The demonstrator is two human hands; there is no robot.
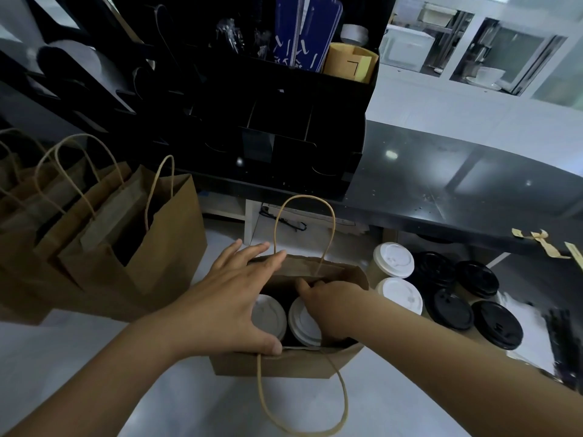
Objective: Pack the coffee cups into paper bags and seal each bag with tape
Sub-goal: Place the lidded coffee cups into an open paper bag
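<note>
A brown paper bag [284,364] stands open on the white counter in front of me. Inside it stand two coffee cups with white lids [271,315], [303,323]. My left hand [233,298] spans the bag's mouth, fingers spread over the far rim and thumb on the near rim. My right hand [328,302] reaches into the bag, its fingers curled round the top of the right cup. More cups stand to the right of the bag: two with white lids [394,260] and several with black lids [454,307]. Strips of tape [542,242] hang from the dark counter's edge.
Several more brown paper bags [120,247] with twisted handles stand at the left. A black organiser [284,127] with sleeves and packets rises behind. A dark raised counter [457,184] runs to the right.
</note>
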